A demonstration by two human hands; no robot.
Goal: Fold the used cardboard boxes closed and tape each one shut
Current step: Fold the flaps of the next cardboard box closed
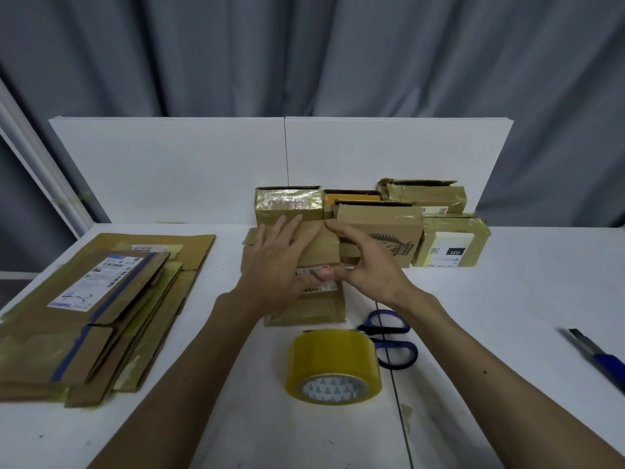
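A small flattened brown cardboard box (pixel 316 308) with a shipping label lies at the table's middle, one flap (pixel 321 247) raised. My left hand (pixel 277 262) presses flat on the box and its flap, fingers spread. My right hand (pixel 363 265) pinches the flap's right edge between thumb and fingers. A roll of yellowish clear tape (pixel 333 367) stands just in front of the box. Blue-handled scissors (pixel 392 338) lie to the right of the tape, partly behind it.
Several taped boxes (pixel 382 228) stand in a cluster behind my hands against a white backboard (pixel 203 164). A pile of flattened cardboard (pixel 98 313) fills the left of the table. A blue utility knife (pixel 595 355) lies at the right edge.
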